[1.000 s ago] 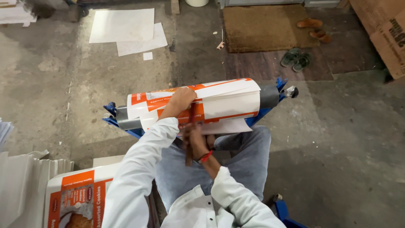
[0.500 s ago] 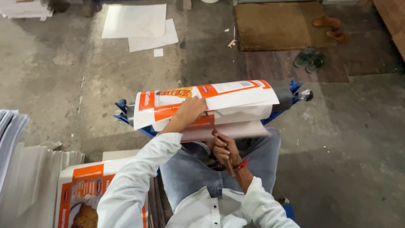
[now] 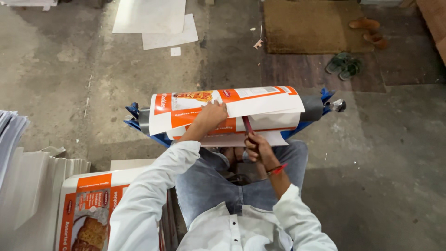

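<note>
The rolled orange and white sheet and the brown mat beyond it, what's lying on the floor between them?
In the head view, only bare concrete floor between the rolled sheet and the brown mat.

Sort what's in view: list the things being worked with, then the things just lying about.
In use:
- left hand pressing the printed sheet curled over the roller
- right hand holding a red stick
- blue stand
- stack of printed sheets

Lying about:
- white sheets
- brown mat
- brown sandals
- green slippers

The grey roller [image 3: 312, 108] is mostly hidden by the wrapped printed sheets [image 3: 260, 104]; the stack of printed cartons [image 3: 88, 209] is cut off by the bottom edge.
</note>
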`<state>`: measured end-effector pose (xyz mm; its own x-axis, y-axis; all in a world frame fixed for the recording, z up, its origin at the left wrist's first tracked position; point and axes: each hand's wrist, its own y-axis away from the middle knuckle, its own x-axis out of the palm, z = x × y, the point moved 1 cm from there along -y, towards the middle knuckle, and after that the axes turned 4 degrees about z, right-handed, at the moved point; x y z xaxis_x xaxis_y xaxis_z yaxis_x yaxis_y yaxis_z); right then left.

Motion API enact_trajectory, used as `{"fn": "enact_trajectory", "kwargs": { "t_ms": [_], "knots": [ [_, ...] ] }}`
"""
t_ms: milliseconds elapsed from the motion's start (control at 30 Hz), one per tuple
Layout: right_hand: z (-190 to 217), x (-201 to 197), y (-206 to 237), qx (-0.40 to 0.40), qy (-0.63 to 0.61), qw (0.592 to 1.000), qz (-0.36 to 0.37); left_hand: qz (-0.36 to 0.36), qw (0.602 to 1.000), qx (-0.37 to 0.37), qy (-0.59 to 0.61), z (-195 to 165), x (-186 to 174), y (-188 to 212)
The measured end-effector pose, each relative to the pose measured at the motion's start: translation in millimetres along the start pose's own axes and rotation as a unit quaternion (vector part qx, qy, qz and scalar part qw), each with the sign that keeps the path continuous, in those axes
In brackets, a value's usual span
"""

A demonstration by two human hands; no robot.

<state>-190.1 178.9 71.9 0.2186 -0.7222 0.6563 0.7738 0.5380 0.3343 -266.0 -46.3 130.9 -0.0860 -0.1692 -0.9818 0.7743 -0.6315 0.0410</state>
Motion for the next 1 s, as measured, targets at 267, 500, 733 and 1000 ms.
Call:
{"fn": "enact_trajectory", "kwargs": {
  "t_ms": [267,500,733,1000],
  "knots": [
    [17.4,10.9,-21.1,-0.085,-0.018,0.996,-0.032,-0.057,0.998,0.007,-0.014,7.9,-9.0,0.4],
    [13.2,-17.7,9.2,-0.098,-0.312,0.925,0.193,-0.112,0.988,-0.106,0.028,2.2,-18.3,-0.6],
    [-6.6,-28.1,31.3,-0.008,-0.031,0.999,0.029,-0.045,0.998,-0.021,0.042,26.2,-14.4,-25.8],
    [-93.2,-48.0,194.4,-0.188,0.775,0.602,0.031,-0.064,0.996,0.009,0.069,27.0,4.0,-20.2]
  ]
}}
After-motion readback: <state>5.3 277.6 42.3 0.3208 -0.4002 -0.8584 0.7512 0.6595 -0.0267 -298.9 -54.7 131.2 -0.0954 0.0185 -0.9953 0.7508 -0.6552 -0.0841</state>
